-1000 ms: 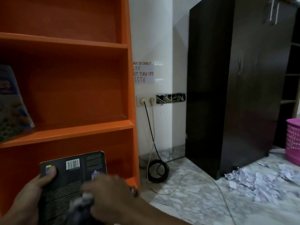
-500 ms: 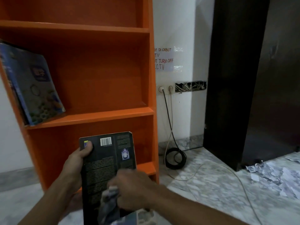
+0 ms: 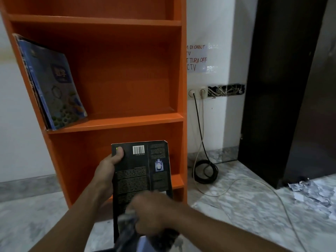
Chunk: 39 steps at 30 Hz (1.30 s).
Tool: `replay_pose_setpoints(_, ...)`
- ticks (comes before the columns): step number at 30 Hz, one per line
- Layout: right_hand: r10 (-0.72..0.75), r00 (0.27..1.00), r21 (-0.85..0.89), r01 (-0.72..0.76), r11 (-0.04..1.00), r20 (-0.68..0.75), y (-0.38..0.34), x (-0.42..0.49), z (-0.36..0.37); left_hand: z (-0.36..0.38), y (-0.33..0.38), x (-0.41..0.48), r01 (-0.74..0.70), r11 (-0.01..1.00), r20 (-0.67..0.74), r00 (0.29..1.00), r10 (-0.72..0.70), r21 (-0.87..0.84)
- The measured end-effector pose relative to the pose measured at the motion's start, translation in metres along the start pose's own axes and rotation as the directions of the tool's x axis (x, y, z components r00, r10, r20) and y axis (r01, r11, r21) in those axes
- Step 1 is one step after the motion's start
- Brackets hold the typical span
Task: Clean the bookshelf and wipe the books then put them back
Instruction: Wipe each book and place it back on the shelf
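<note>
a black paperback book [image 3: 140, 171] with a white barcode on its back cover is held up in the lower middle of the frame, in front of the bottom compartment of a tall orange wooden bookshelf [image 3: 179, 70]. the book's long axis runs almost straight up the frame, top edge towards the shelves and bottom edge down near the person's body. the left hand [image 3: 109, 166] is clamped on the book's left edge, thumb pressed on the cover near the upper left corner. the right hand [image 3: 152, 210], blurred, is bunched round a crumpled grey cloth [image 3: 127, 228] and lies against the lower part of the cover, so the two hands sit at opposite ends of the book and apart from each other. the wipe looks to be under way on this cover. the middle shelf board [image 3: 116, 122] lies above the book's top edge and a little to the left. a few thin blue softcover books [image 3: 54, 88] lean on that shelf against the left wall, at the left of the frame, and orange board shows bare to their right. of the two hands the left is higher and nearer that shelf, so it seems the likelier one to carry the book up and forward, top edge leading. whether the book's other cover has been wiped cannot be told.
</note>
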State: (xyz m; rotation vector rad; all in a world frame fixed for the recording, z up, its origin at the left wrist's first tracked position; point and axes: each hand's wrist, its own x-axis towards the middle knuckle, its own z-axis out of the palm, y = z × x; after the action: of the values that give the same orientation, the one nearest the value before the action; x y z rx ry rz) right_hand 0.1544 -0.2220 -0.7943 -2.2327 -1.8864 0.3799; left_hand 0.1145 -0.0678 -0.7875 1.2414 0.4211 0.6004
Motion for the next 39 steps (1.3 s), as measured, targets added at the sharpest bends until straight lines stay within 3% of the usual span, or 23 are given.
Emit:
replay_pose_setpoints(2,0.075,0.956,0.172,-0.026,0.985,-0.282,-0.002,0.004,-0.031,-0.002,-0.001,-0.002,-0.004,0.999,0.034,0.999,0.005,-0.038)
replay_pose_setpoints(3,0.099,0.886,0.216,0.002,0.976,-0.453,-0.003,0.007,-0.045,-0.001,-0.002,-0.002,-0.003,0.998,0.089,0.996,0.009,-0.059)
replay_pose_setpoints(5,0.101,0.678,0.147,0.01,0.989,-0.728,-0.002,0.015,-0.064,0.004,-0.002,-0.002,-0.025,0.998,0.126,0.991,0.033,-0.065)
replay_pose_setpoints(7,0.062,0.584,0.016,-0.083,0.996,-0.809,0.004,0.022,-0.053,0.009,-0.002,0.0,-0.01,0.998,0.091,0.996,0.016,-0.066)
replay_pose_setpoints(9,-0.003,0.63,-0.102,-0.121,0.987,-0.777,0.011,0.024,-0.015,0.012,-0.001,0.0,0.009,0.999,0.048,0.999,-0.007,-0.042)
replay_pose_setpoints(11,-0.161,0.755,-0.271,-0.023,0.962,-0.635,0.02,0.017,0.026,0.01,0.002,-0.007,0.037,0.999,0.006,0.999,-0.037,-0.04)
replay_pose_setpoints(13,-0.201,0.942,-0.306,0.114,0.945,-0.267,0.02,0.006,0.041,0.002,0.001,-0.007,0.059,0.997,-0.053,0.997,-0.061,-0.041)
replay_pose_setpoints(15,-0.142,0.989,-0.261,0.149,0.954,0.044,0.011,-0.004,0.031,-0.004,0.002,-0.007,0.035,0.999,-0.059,0.998,-0.037,-0.04)
replay_pose_setpoints(16,-0.128,0.991,-0.21,0.13,0.969,0.026,0.005,-0.006,0.021,-0.004,0.003,-0.007,0.027,0.999,-0.051,0.998,-0.029,-0.03)
replay_pose_setpoints(17,-0.107,0.99,-0.13,0.094,0.987,-0.095,0.0,-0.007,0.008,-0.005,0.004,-0.008,0.03,0.999,-0.034,0.999,-0.031,-0.023)
replay_pose_setpoints(18,-0.088,0.958,-0.061,0.074,0.995,-0.273,-0.002,-0.006,-0.008,-0.003,0.005,-0.01,0.046,0.998,-0.006,0.999,-0.046,-0.032)
replay_pose_setpoints(20,-0.066,0.786,-0.022,0.066,0.998,-0.615,0.0,0.001,-0.039,-0.001,0.005,-0.012,0.052,0.998,0.087,0.995,-0.048,-0.044)
replay_pose_setpoints(22,-0.058,0.577,-0.063,0.012,0.998,-0.814,0.006,0.009,-0.049,0.002,0.003,-0.012,0.017,0.999,0.143,0.99,-0.012,-0.033)
replay_pose_setpoints(23,-0.054,0.538,-0.086,-0.035,0.996,-0.842,0.01,0.013,-0.043,0.004,0.002,-0.011,0.012,1.0,0.142,0.99,-0.009,-0.023)
replay_pose_setpoints(24,-0.055,0.567,-0.119,-0.077,0.99,-0.822,0.012,0.014,-0.03,0.006,0.003,-0.01,0.02,1.0,0.125,0.992,-0.018,-0.01)
replay_pose_setpoints(26,-0.116,0.737,-0.224,-0.049,0.973,-0.666,0.018,0.01,0.008,0.011,0.006,-0.011,0.085,0.996,0.059,0.995,-0.084,-0.004)
replay_pose_setpoints(28,-0.158,0.932,-0.253,0.075,0.965,-0.327,0.016,0.001,0.029,0.011,0.004,-0.009,0.133,0.991,-0.008,0.991,-0.133,0.012)
replay_pose_setpoints(30,-0.115,0.989,-0.206,0.095,0.974,-0.088,0.006,-0.005,0.025,0.008,0.002,-0.008,0.11,0.992,-0.033,0.994,-0.108,0.061)
replay_pose_setpoints(31,-0.088,0.988,-0.14,0.07,0.988,-0.125,0.0,-0.006,0.016,0.008,0.003,-0.009,0.1,0.992,-0.032,0.995,-0.098,0.074)
replay_pose_setpoints(34,-0.026,0.857,-0.015,0.022,1.0,-0.514,-0.005,-0.004,-0.032,0.004,0.008,-0.011,0.119,0.993,0.002,0.993,-0.119,0.007)
replay_pose_setpoints(36,-0.077,0.644,-0.101,0.0,0.995,-0.761,0.003,-0.001,-0.061,0.004,0.011,-0.011,0.094,0.996,0.061,0.994,-0.093,-0.002)
replay_pose_setpoints(38,-0.163,0.488,-0.22,-0.061,0.974,-0.858,0.02,0.004,-0.059,0.005,0.015,-0.013,0.062,0.998,0.072,0.995,-0.063,0.027)
replay_pose_setpoints(39,-0.192,0.486,-0.267,-0.088,0.96,-0.853,0.03,0.004,-0.044,0.006,0.018,-0.015,0.065,0.998,0.083,0.994,-0.065,0.009)
